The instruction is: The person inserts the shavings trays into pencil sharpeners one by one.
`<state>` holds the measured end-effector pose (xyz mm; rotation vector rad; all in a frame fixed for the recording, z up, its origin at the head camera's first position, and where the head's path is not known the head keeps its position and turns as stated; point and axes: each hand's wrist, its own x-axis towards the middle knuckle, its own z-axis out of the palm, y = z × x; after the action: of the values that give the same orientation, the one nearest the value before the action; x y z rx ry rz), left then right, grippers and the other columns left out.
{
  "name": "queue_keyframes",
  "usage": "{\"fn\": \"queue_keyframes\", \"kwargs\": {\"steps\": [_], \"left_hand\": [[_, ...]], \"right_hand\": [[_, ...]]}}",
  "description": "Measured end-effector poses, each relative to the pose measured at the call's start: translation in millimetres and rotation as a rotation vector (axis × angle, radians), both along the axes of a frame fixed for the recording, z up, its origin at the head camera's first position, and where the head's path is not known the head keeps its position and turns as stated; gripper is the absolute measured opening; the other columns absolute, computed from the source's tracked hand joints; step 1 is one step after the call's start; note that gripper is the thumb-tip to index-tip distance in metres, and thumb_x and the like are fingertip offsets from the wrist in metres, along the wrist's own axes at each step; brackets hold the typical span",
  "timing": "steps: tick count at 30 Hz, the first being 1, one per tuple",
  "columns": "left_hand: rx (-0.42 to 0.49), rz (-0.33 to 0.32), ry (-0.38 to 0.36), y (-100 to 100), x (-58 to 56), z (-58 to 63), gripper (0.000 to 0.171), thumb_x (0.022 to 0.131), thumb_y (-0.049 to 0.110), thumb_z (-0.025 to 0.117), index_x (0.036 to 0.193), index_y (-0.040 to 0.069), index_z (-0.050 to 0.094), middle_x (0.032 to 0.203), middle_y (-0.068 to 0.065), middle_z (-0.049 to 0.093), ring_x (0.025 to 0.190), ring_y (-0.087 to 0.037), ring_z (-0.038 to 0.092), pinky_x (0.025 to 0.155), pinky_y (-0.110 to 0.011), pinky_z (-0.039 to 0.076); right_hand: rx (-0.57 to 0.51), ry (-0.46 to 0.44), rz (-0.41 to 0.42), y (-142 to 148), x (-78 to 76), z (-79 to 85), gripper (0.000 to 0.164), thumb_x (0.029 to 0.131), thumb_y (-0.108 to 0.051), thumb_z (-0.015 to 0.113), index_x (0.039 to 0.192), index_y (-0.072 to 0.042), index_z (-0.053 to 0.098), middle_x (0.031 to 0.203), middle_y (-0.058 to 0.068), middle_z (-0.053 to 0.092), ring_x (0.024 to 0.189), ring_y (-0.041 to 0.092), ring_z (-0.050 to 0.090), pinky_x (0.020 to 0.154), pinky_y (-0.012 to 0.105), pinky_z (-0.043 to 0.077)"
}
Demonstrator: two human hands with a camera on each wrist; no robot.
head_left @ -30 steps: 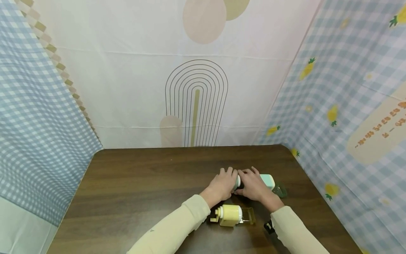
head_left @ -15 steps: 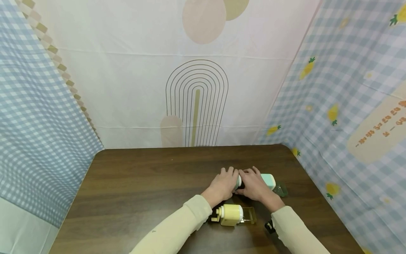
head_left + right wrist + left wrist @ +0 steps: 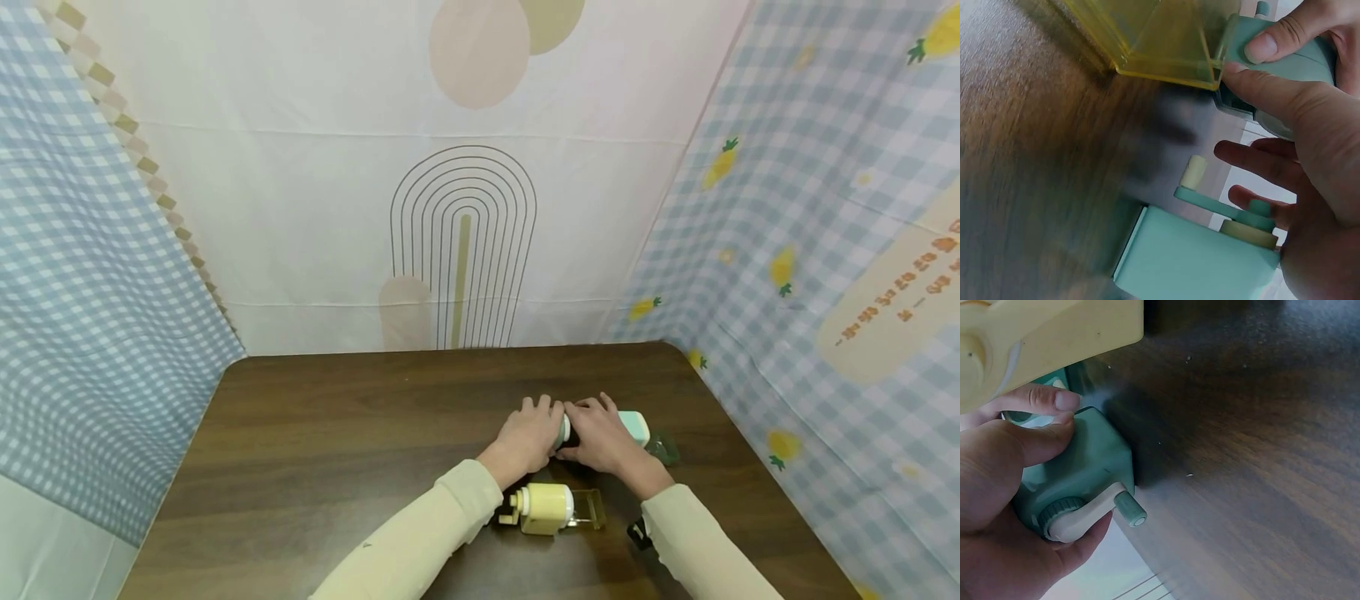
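A dark green pencil sharpener (image 3: 1094, 447) with a pale crank lies sideways on the table, mostly covered by hands in the head view. My left hand (image 3: 525, 437) grips its body, the thumb on one side and fingers round the other. At its front end my right hand (image 3: 600, 437) holds on, thumb against the edge; the far fingers are partly hidden. Just right of that hand lies a mint green pencil sharpener (image 3: 633, 427), its crank close to my right fingers in the right wrist view. A yellow pencil sharpener (image 3: 546, 508) lies nearer, below both hands.
The yellow sharpener's see-through frame (image 3: 588, 509) sticks out rightward. A dark green see-through part (image 3: 663, 449) extends from the mint sharpener. Beside the right sleeve is a small black object (image 3: 639, 533). Patterned cloth (image 3: 322, 233) borders the brown table (image 3: 337, 433) behind and on both sides.
Both hands keep their places on the dark green pencil sharpener, with hardly any visible motion. The head view shifts very slightly.
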<state>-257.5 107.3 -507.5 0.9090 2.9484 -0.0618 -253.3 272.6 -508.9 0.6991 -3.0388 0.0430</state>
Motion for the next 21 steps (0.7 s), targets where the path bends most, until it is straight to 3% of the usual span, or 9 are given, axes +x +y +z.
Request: {"fn": "queue_keyframes", "kwargs": {"steps": [10,15,21], "left_hand": [[-0.024,-0.009,-0.009,0,0.1,2.0,0.08,0.094,0.049,0.069,0.158,0.021,0.03,0.151,-0.005,0.043,0.131,-0.026,0.048,0.089,-0.034,0.058],[-0.03,-0.011,-0.008,-1,-1.9,4.8,0.095,0.092,0.053,0.071,0.163,0.02,0.018,0.156,-0.001,0.043,0.134,-0.022,0.048,0.099,-0.039,0.054],[0.011,-0.013,-0.086,-6,-3.9,16.0,0.104,0.089,0.061,0.069,0.165,0.023,0.008,0.16,-0.001,0.039,0.138,-0.024,0.045,0.108,-0.046,0.047]], "right_hand": [[0.0,0.01,0.013,12,5.7,2.4,0.082,0.077,-0.05,0.086,0.14,-0.006,0.059,0.132,0.018,0.066,0.126,0.041,0.052,0.111,0.072,0.027],[-0.01,0.005,0.024,17,8.4,7.9,0.085,0.075,-0.055,0.085,0.142,-0.01,0.058,0.136,0.017,0.064,0.129,0.042,0.05,0.111,0.073,0.027],[-0.022,-0.007,0.03,25,10.8,17.5,0.091,0.076,-0.064,0.08,0.146,-0.013,0.055,0.142,0.018,0.059,0.133,0.042,0.046,0.111,0.074,0.025]]}}
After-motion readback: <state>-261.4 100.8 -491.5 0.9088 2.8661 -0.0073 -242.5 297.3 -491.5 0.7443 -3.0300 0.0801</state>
